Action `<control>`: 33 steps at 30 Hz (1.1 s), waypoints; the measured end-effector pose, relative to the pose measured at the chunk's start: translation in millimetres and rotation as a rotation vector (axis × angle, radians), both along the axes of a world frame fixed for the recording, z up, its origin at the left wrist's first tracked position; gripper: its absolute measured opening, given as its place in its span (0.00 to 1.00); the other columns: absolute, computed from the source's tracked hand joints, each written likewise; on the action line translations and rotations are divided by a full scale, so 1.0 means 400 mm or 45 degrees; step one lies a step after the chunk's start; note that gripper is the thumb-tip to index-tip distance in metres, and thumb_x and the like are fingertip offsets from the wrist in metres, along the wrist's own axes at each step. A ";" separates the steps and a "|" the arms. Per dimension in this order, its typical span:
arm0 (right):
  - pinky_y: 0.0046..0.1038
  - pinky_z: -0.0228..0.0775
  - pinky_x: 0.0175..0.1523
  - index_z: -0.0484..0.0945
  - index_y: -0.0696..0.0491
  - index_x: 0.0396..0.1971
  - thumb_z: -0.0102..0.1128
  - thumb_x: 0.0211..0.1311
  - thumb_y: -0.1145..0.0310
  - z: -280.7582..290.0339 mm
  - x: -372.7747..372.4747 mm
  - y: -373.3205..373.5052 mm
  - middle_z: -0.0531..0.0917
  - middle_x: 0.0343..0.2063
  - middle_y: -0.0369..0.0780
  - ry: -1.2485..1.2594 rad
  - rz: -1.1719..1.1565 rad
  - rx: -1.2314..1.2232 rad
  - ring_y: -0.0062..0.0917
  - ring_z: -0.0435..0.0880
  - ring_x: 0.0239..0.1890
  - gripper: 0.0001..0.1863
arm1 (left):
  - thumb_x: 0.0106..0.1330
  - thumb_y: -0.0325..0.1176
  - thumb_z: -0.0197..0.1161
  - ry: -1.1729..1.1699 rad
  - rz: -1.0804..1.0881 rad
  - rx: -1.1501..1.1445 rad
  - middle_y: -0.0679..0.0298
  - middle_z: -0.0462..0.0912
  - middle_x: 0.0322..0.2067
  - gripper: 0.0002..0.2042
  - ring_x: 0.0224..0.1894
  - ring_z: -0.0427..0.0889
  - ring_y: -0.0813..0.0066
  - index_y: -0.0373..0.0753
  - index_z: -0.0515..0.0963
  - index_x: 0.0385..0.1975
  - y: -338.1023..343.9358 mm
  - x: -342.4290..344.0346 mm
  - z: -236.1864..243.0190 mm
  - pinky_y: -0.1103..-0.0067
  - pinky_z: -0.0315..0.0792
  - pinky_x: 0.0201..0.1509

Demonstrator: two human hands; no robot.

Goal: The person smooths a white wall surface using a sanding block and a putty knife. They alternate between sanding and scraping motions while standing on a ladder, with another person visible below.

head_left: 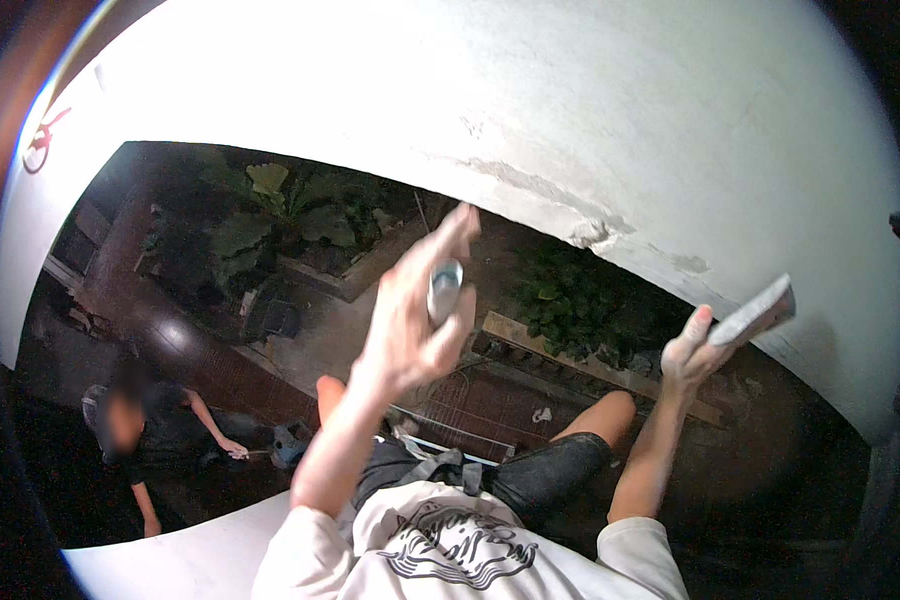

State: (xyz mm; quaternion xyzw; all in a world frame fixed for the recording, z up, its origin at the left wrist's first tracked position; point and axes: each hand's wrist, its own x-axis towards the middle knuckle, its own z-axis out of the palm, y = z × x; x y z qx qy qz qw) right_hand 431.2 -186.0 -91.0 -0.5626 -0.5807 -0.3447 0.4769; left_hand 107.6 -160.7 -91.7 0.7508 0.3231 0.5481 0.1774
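My left hand [410, 320] is raised in front of me, index finger stretched toward the lower edge of the white wall [610, 100]. Between its thumb and fingers sits a short object with a rounded grey-white end [445, 288]; its kind is unclear. Farther right, my right hand [688, 350] grips a flat grey-white blade-like piece [757, 312] coated in pale residue. That piece is held close to the wall's edge, and contact cannot be told. Along the edge between my hands runs a rough patch of chipped plaster [595, 232].
Below me is a drop to dark ground with leafy plants [280, 205] and a planter ledge [560, 350]. A ladder-like frame [455, 447] shows between my legs. At lower left a person in dark clothes [160, 430] stands below. A red hook-like thing [38, 150] hangs at far left.
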 end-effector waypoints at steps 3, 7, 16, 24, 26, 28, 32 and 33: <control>0.51 0.22 0.73 0.41 0.62 0.69 0.42 0.67 0.51 -0.035 0.002 0.041 0.42 0.71 0.52 -0.150 0.047 -0.069 0.47 0.36 0.73 0.41 | 0.51 0.36 0.50 0.374 0.197 0.526 0.49 0.57 0.68 0.38 0.69 0.57 0.46 0.41 0.57 0.68 0.107 -0.010 0.157 0.49 0.52 0.69; 0.52 0.37 0.71 0.58 0.58 0.66 0.51 0.63 0.55 -0.072 -0.069 0.092 0.56 0.69 0.47 -0.495 0.115 -0.242 0.45 0.52 0.71 0.36 | 0.58 0.46 0.52 0.530 0.388 1.033 0.44 0.45 0.70 0.37 0.70 0.43 0.39 0.40 0.54 0.69 0.240 -0.002 0.312 0.45 0.45 0.67; 0.42 0.37 0.75 0.60 0.38 0.67 0.50 0.66 0.53 0.044 -0.208 0.144 0.58 0.69 0.28 -0.725 0.200 -0.135 0.24 0.53 0.72 0.30 | 0.55 0.52 0.48 0.595 0.409 0.916 0.55 0.42 0.72 0.39 0.74 0.32 0.46 0.52 0.53 0.71 0.279 -0.031 0.178 0.51 0.25 0.72; 0.36 0.37 0.76 0.57 0.33 0.68 0.47 0.67 0.60 0.273 -0.197 0.227 0.56 0.70 0.23 -0.878 0.095 0.094 0.20 0.53 0.72 0.28 | 0.50 0.46 0.52 0.668 0.435 0.780 0.52 0.46 0.72 0.38 0.73 0.35 0.40 0.53 0.59 0.68 0.292 -0.021 0.028 0.48 0.27 0.72; 0.33 0.37 0.77 0.56 0.32 0.68 0.48 0.67 0.63 0.293 -0.207 0.241 0.55 0.70 0.23 -1.149 0.127 0.005 0.19 0.52 0.72 0.30 | 0.51 0.46 0.52 0.664 0.446 0.780 0.53 0.46 0.72 0.38 0.73 0.36 0.40 0.53 0.60 0.68 0.303 -0.021 0.012 0.48 0.27 0.72; 0.29 0.35 0.77 0.54 0.32 0.68 0.50 0.65 0.66 0.313 -0.212 0.240 0.55 0.70 0.23 -1.421 0.085 -0.123 0.16 0.50 0.72 0.32 | 0.52 0.47 0.52 0.723 0.466 0.783 0.56 0.47 0.72 0.36 0.73 0.37 0.42 0.56 0.60 0.68 0.310 -0.025 -0.003 0.50 0.28 0.73; 0.33 0.46 0.71 0.62 0.40 0.63 0.49 0.63 0.67 0.375 -0.218 0.237 0.65 0.61 0.29 -1.469 0.045 0.058 0.21 0.61 0.61 0.27 | 0.55 0.50 0.49 0.752 0.471 0.821 0.59 0.47 0.72 0.35 0.73 0.36 0.45 0.59 0.59 0.68 0.324 -0.036 -0.015 0.50 0.28 0.73; 0.37 0.58 0.65 0.69 0.46 0.58 0.50 0.61 0.69 0.381 -0.222 0.237 0.75 0.52 0.33 -1.403 0.187 0.155 0.25 0.72 0.50 0.23 | 0.55 0.50 0.49 0.749 0.475 0.830 0.59 0.47 0.72 0.35 0.73 0.36 0.45 0.59 0.59 0.68 0.328 -0.035 -0.016 0.50 0.28 0.73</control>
